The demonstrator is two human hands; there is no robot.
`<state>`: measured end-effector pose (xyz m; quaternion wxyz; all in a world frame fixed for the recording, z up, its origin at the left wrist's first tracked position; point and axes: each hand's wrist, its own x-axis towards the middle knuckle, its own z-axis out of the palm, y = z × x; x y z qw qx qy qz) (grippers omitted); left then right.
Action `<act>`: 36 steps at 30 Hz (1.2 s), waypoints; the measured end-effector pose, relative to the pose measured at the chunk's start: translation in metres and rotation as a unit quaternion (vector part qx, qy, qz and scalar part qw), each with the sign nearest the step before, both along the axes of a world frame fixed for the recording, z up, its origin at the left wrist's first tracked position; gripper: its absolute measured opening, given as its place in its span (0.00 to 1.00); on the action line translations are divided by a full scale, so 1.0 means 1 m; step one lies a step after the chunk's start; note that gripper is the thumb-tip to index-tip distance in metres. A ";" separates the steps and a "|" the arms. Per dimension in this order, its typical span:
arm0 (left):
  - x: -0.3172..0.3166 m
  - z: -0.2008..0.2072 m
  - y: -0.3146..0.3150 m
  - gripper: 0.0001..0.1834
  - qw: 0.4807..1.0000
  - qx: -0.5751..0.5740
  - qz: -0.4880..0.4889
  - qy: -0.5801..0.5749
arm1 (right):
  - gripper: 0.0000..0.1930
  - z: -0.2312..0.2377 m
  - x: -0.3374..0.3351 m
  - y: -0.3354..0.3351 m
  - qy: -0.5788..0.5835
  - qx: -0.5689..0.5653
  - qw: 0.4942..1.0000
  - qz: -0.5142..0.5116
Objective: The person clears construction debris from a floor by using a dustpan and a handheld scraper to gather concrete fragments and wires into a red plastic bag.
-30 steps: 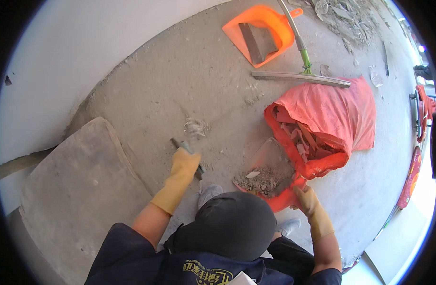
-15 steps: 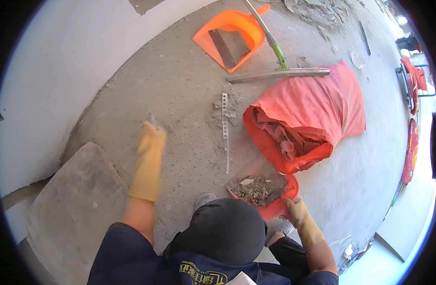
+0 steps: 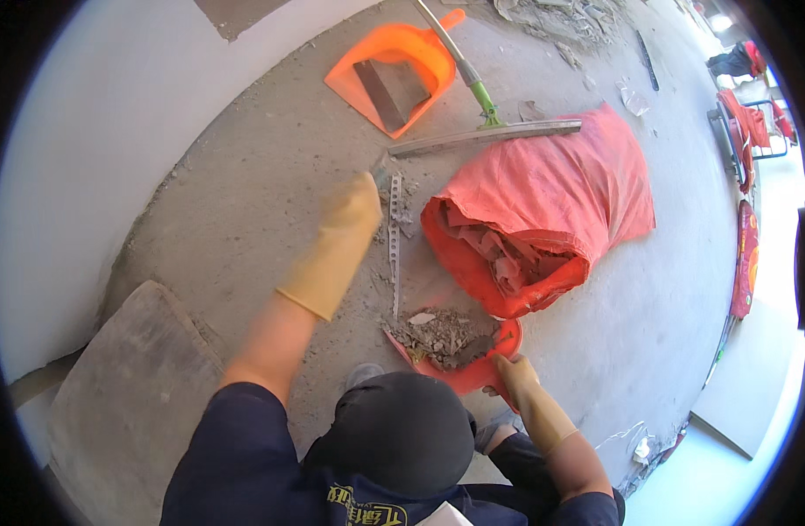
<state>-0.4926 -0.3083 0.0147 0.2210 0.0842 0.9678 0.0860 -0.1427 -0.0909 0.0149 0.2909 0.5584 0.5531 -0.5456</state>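
My left hand, in a yellow rubber glove, is closed around a small flat grey scraper, partly hidden by the glove and blurred. It is beside the upper end of a white perforated strip lying on the floor among crumbs of debris. My right hand, gloved alike, grips the end of a red dustpan. Grey rubble and pale chips fill the pan. Just beyond it a pink-red woven sack lies on its side, its mouth towards me, with scraps inside.
An orange dustpan lies at the far side, near a floor squeegee whose blade reaches the sack. At left are a white wall and a grey board. More rubble lies at the back; a trolley stands far right.
My left hand has swept rightwards and away from me with the scraper, from bare floor to the perforated strip. My right hand still holds the red dustpan. The whole view has shifted slightly.
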 end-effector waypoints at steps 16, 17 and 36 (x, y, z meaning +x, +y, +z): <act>-0.012 -0.047 0.006 0.09 0.971 0.041 -0.220 0.081 | 0.21 0.007 -0.014 -0.019 -0.061 0.072 0.996 0.005; -0.004 -0.047 0.005 0.09 0.954 0.035 -0.272 0.116 | 0.21 0.009 -0.014 -0.017 -0.063 0.068 0.996 0.015; -0.047 -0.058 -0.079 0.38 0.989 0.015 0.033 -0.143 | 0.22 -0.003 -0.027 -0.019 -0.045 0.035 0.998 0.034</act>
